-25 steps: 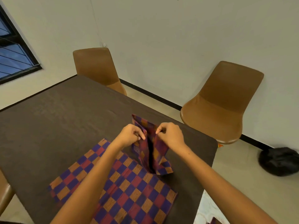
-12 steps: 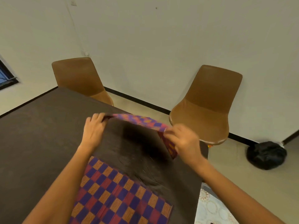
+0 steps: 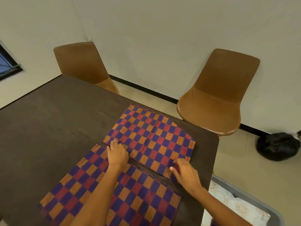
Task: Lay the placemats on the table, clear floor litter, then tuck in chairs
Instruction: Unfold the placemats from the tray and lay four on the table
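Far placemat (image 3: 151, 136) flat on worktop (image 3: 48, 128); left hand (image 3: 117, 154) and right hand (image 3: 185, 174) pressing its near edge, fingers relaxed.

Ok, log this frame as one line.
stage: second placemat spread flat | left hand on near-left corner | right hand at near-right corner | chairs: untucked

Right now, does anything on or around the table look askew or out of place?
Slightly. The far placemat lies flat but with a crease down its middle. Both hands, left hand and right hand, are at its near edge. The right chair stands pulled away from the table, and a black bag sits on the floor.
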